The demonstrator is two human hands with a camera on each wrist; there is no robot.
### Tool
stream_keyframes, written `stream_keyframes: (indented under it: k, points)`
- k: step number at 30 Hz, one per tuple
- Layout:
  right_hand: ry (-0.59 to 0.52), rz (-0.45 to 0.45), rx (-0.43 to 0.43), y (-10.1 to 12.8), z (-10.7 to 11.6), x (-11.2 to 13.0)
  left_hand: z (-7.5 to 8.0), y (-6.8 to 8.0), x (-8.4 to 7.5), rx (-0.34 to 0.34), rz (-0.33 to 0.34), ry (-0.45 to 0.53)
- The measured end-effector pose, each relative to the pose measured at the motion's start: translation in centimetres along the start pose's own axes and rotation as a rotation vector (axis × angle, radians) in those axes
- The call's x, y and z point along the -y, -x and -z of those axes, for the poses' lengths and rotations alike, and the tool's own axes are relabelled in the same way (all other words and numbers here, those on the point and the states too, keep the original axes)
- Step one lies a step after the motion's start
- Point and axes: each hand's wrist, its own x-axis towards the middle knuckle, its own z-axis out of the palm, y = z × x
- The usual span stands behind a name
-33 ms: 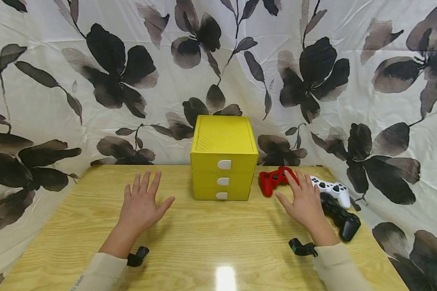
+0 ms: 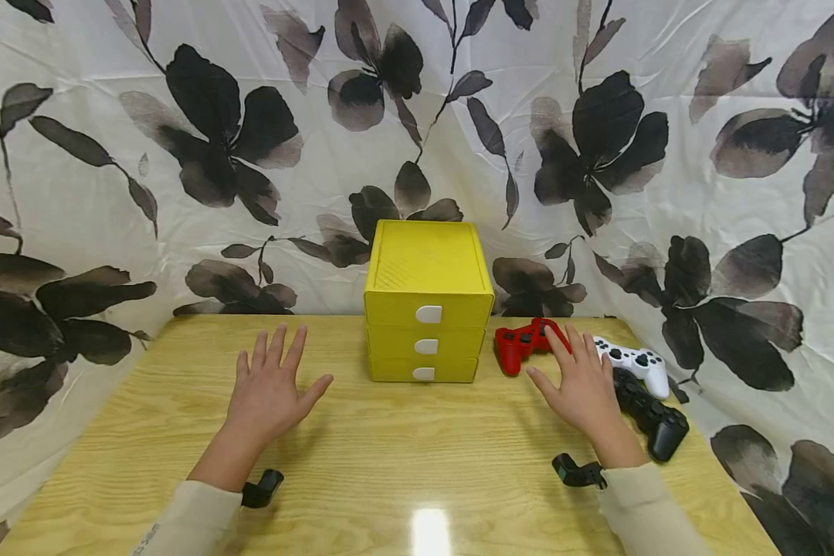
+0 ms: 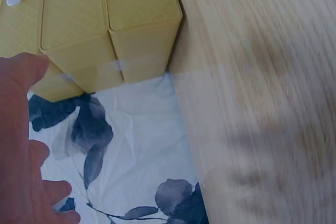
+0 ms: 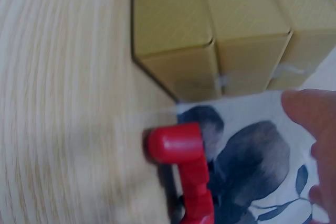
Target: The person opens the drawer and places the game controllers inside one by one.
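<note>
My left hand [image 2: 267, 398] is spread over the left part of the wooden table, palm down, holding nothing. On the right, my right hand [image 2: 580, 386] is likewise spread, its fingertips overlapping a red game controller [image 2: 517, 346] in the head view. Between the hands, farther back, stands a yellow three-drawer box [image 2: 427, 309] with white tabs on its drawer fronts. A white game controller [image 2: 632, 359] and a black game controller [image 2: 649, 417] lie right of the right hand, partly hidden by it. The right wrist view shows a red grip [image 4: 181, 142] of the controller beside the box.
The light wooden table [image 2: 389, 463] narrows toward the back. A white cloth with dark flowers [image 2: 486, 193] hangs behind it and along both sides. Small black devices [image 2: 264, 488] are strapped at both wrists below cream sleeves.
</note>
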Motion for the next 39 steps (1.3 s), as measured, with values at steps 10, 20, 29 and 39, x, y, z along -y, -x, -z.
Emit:
stream_keyframes:
  k: [10, 20, 29, 39]
  points:
    - [-0.023, 0.006, 0.000, -0.1, -0.1, 0.4, 0.4, -0.1, -0.2, 0.007, -0.002, 0.010]
    - [-0.039, 0.005, 0.000, -0.2, 0.1, 1.1, 1.2, -0.4, -0.3, -0.002, 0.004, -0.001]
    - [-0.069, 0.023, -0.001, -0.5, 0.4, 2.8, 1.7, -0.9, -0.3, 0.030, 0.014, -0.028]
    - [-0.089, 0.073, -0.042, -1.2, 1.4, 4.5, 1.8, -1.9, -0.7, 0.050, -0.004, -0.036]
